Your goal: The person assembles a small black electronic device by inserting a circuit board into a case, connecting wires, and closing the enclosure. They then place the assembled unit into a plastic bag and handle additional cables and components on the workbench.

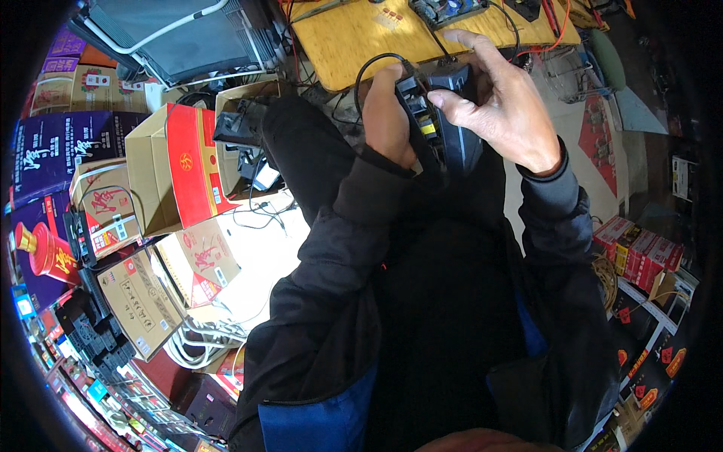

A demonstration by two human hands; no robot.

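Observation:
Over my lap is a black plastic device casing (461,135), split open lengthwise. Electronic parts (426,124) show in the gap, one with a yellow band. My left hand (386,120) is wrapped round the left half, its thumb near the top end, where a black cord (367,68) loops out. On the right half, my right hand (506,105) has its thumb at the gap's edge and its index finger stretched beyond the top end. Its other fingers are partly hidden behind the casing. What kind of device it is, I cannot tell.
Ahead stands a yellow wooden table (339,45) bearing a circuit-board unit (448,9) and wires. Left are open cardboard boxes (151,173), a folding chair (169,45) and a coil of white cable (199,343). Red boxes (640,252) are stacked at right.

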